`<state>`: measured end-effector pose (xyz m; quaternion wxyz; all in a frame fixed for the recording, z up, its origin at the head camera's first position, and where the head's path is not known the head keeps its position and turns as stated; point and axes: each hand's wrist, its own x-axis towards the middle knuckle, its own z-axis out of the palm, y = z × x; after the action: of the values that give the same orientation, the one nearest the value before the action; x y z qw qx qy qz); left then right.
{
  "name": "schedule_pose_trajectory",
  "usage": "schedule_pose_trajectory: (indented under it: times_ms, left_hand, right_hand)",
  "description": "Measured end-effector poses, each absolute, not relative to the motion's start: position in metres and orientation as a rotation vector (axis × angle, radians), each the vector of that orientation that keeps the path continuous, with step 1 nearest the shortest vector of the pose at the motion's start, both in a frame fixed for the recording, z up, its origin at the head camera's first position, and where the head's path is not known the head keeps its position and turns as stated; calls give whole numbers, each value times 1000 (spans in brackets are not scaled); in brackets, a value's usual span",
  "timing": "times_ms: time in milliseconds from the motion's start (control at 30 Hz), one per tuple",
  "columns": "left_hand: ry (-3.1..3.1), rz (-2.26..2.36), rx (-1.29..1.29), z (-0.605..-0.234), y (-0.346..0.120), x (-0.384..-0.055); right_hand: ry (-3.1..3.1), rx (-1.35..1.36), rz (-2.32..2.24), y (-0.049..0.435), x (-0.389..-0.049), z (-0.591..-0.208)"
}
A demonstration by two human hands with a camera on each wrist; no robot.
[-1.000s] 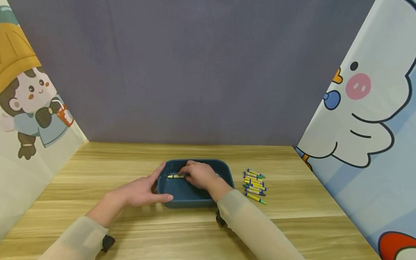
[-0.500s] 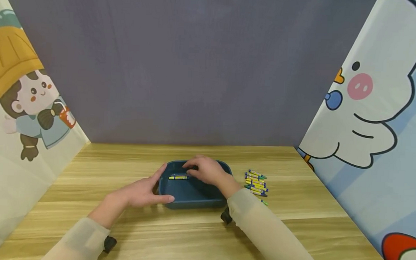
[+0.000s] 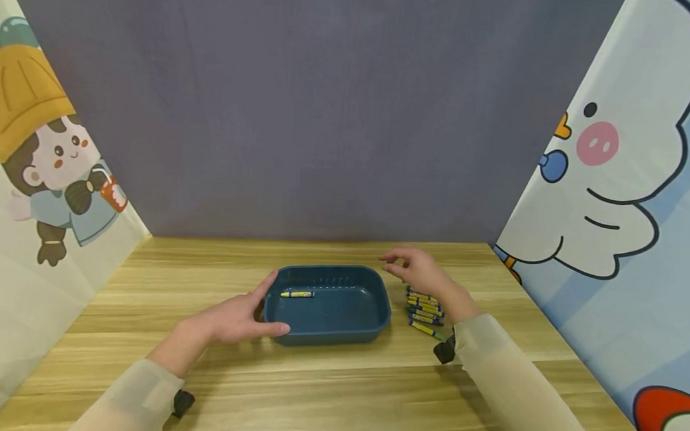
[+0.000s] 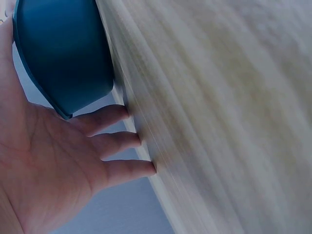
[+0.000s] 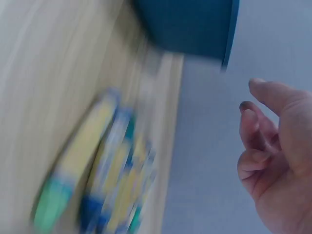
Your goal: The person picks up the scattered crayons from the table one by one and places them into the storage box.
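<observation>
Plain grey-purple fabric backdrop (image 3: 326, 113) behind light wood-grain table (image 3: 327, 392). Dark blue rectangular plastic tray (image 3: 338, 317) near table's middle; single yellow crayon with blue bands (image 3: 298, 294) lying inside, towards left end. Left hand (image 3: 233, 319) spread against tray's left end, thumb on front rim, fingers extended. Right hand (image 3: 423, 272) grips nothing, fingers loosely bent, above far end of yellow-wrapped crayon row (image 3: 425, 310) right of tray.

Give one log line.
left hand: touching dark-blue rectangular tray | right hand: empty, near yellow-and-blue crayons | in tray: one yellow-tipped crayon
</observation>
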<state>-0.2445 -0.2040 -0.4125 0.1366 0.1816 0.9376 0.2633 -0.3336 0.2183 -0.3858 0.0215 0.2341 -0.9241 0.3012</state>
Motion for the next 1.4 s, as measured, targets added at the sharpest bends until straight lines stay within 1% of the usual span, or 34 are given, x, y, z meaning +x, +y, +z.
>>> schedule_pose_trajectory:
  times_ms: [233,433,667,867,1100,1400]
  left_hand:
    - [2703,770,519,-414,-205,-245]
    - [2690,762,519,-415,-205,-246]
    - [2674,778,511,-413,-205,-244]
    - [2669,782,514,-413,-205,-244]
    - [2678,781,521,-414,-205,-245]
    - [2684,779,512,-416,-204,-244]
  right_hand:
    - [-2952,633,965,285,-344,-408]
    - [-3000,579,875,315,-344,-423]
    - [-3071,501,858,324,-343,-427]
    - [-3066,522,778,331,-346,-430]
    - [-3055,487,766,344,-344,-433]
    - [-3043,527,780,349,-341,-435]
